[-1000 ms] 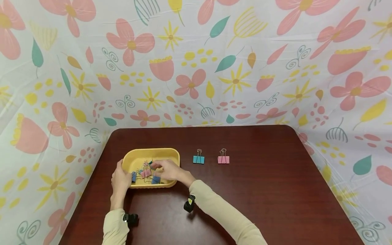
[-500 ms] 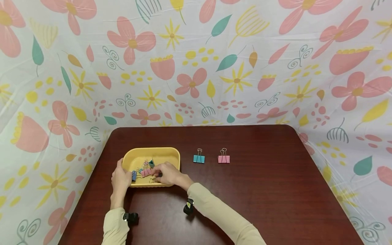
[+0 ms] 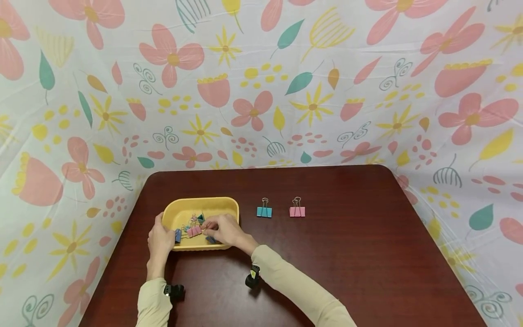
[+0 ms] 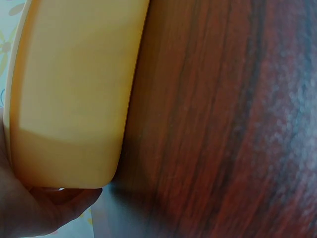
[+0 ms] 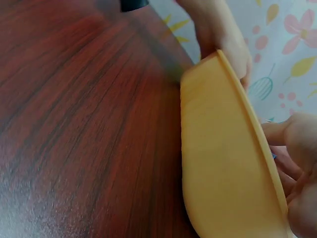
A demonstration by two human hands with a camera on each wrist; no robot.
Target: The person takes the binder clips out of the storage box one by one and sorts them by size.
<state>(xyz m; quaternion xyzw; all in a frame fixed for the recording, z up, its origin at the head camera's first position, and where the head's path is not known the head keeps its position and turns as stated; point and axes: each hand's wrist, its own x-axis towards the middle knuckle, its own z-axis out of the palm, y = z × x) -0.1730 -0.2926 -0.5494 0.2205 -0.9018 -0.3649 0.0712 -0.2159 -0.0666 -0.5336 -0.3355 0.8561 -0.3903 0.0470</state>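
A yellow plastic tray [image 3: 222, 203] stands at the table's left side, holding a jumble of binder clips. My left hand [image 3: 160, 239] grips the tray's left end, and in the left wrist view its fingers wrap the corner. Inside the tray, my right hand [image 3: 224, 228] has its fingers curled low among the clips. A blue binder clip [image 3: 210, 239] lies right under those fingers; whether they pinch it is hidden. Close to the fingertips is a pink binder clip [image 3: 194, 230]. Another blue clip [image 3: 178, 235] sits by my left thumb, and a dark green clip [image 3: 200, 218] lies farther back.
Right of the tray, a teal binder clip [image 3: 264, 212] and a pink one [image 3: 297, 211] stand apart on the dark red table [image 3: 347, 254], handles pointing away. A flowered cloth [image 3: 253, 91] hangs behind the table. Each sleeve carries a wrist camera [image 3: 252, 278].
My right hand has come down from near the green clip onto the front blue clip, which now lies turned and shifted slightly. The left hand keeps its hold on the tray.
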